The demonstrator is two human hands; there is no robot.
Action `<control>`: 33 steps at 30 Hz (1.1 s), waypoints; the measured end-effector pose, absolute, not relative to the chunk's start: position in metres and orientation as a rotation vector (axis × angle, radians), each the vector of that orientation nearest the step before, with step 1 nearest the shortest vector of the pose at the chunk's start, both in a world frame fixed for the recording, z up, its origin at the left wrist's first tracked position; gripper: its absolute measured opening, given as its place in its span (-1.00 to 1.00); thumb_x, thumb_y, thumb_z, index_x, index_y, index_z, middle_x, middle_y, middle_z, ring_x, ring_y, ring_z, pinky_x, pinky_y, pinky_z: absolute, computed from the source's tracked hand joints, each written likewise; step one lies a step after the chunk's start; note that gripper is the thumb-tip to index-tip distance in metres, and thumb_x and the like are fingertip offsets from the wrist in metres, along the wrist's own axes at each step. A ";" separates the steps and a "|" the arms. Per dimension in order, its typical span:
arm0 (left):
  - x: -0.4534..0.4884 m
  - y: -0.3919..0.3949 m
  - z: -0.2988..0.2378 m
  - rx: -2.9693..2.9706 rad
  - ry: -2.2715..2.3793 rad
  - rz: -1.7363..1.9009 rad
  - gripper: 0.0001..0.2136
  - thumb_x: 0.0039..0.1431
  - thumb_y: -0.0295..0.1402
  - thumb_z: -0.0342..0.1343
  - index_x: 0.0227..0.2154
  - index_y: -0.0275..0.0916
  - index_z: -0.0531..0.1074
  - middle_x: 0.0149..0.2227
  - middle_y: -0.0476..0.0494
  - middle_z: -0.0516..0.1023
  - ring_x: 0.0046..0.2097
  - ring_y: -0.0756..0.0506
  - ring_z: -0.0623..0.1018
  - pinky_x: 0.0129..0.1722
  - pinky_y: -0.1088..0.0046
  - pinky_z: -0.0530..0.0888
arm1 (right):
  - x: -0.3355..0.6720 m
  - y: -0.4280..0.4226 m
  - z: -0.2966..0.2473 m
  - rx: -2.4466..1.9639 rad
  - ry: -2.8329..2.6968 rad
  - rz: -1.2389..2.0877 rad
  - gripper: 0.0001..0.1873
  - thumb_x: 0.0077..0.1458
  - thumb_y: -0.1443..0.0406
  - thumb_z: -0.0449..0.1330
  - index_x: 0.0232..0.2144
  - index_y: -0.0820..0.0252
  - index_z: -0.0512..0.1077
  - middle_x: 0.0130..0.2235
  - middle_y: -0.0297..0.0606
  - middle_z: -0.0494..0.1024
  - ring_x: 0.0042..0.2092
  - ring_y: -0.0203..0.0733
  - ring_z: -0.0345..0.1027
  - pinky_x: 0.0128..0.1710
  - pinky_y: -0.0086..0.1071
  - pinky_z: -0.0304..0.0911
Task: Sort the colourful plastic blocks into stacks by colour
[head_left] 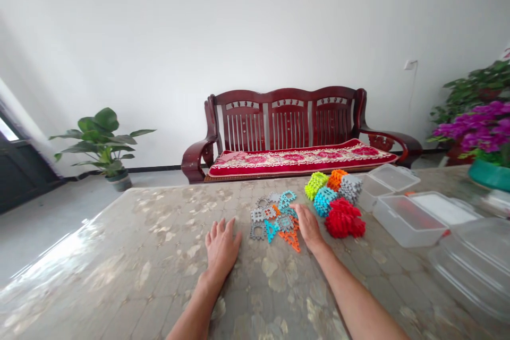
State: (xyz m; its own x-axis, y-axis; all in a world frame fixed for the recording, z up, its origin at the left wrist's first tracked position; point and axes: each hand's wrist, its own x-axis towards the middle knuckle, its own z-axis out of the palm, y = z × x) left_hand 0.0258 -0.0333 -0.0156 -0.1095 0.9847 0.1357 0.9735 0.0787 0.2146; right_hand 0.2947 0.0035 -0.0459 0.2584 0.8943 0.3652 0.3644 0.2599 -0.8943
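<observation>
My left hand (222, 247) lies on the patterned tablecloth with its fingers spread, holding nothing, left of a loose pile of plastic interlocking tiles. My right hand (308, 226) is at the right edge of that pile. Its fingers reach out over the blue and orange pieces, and their undersides are hidden. The pile has a grey square tile (257, 231), a blue triangle tile (271, 230), an orange triangle tile (290, 240) and a blue tile with a cut-out (287, 199). Just right of my right hand sits a red stack of tiles (345, 218).
Behind the red stack stand lime (316, 186), blue (324, 201), orange (337, 179) and grey stacks (350, 188). Clear plastic boxes (410, 220) and a clear lid (476, 265) lie to the right, near a purple-flowered plant (478, 130). A wooden bench (287, 122) stands beyond the table.
</observation>
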 end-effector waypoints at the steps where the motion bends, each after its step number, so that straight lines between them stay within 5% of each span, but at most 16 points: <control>1: 0.021 -0.035 -0.018 2.071 2.289 0.381 -0.56 0.30 -0.24 -0.04 0.21 -0.16 0.34 0.30 -0.30 0.30 0.36 -0.34 0.19 0.30 0.04 0.17 | 0.295 0.003 -0.046 -1.321 -1.327 0.551 -0.37 0.21 -0.14 -0.12 -0.24 0.14 0.56 -0.09 -0.08 0.61 0.01 -0.01 0.44 0.11 -0.14 0.27; 33: 0.022 -0.036 -0.025 2.302 2.191 0.426 -0.59 0.32 -0.30 -0.10 0.19 -0.12 0.36 0.26 -0.24 0.37 0.30 -0.28 0.28 0.28 0.06 0.17 | 0.296 0.002 -0.049 -1.370 -1.257 0.559 -0.42 0.21 -0.08 -0.13 -0.28 0.13 0.55 -0.15 -0.09 0.63 -0.05 0.00 0.47 0.03 -0.18 0.33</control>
State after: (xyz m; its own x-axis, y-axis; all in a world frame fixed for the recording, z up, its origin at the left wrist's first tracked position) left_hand 0.0221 -0.0365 -0.0253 0.0320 0.9715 0.2348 0.9887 -0.0652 0.1350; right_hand 0.2965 0.0017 -0.0491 0.3158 0.8908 0.3267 0.3539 0.2089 -0.9117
